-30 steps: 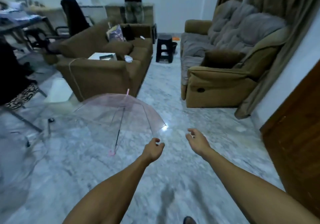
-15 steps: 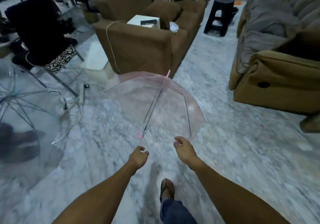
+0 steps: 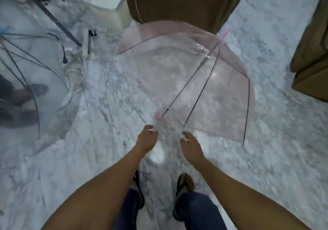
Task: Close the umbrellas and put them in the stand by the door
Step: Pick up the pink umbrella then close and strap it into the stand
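An open clear umbrella with pink trim (image 3: 177, 66) lies on its side on the marble floor ahead of me, its pink handle (image 3: 158, 116) pointing toward me. My left hand (image 3: 146, 139) hovers just below the handle, fingers loosely curled and empty. My right hand (image 3: 190, 143) reaches out beside it, fingers apart, near the canopy's lower rim and holding nothing. A second open clear umbrella with bluish trim (image 3: 26, 73) rests on the floor at the far left. No stand or door is in view.
A brown sofa back (image 3: 177, 0) stands right behind the pink umbrella. Another brown armchair (image 3: 312, 52) is at the right edge. A power strip with tangled cables (image 3: 78, 52) lies between the umbrellas. Chair legs (image 3: 58, 23) cross the upper left. My sandalled feet (image 3: 184, 183) are below.
I have stepped closer and the view has tilted down. Both hands have come nearer to the pink umbrella's handle and rim; neither has taken hold of anything.
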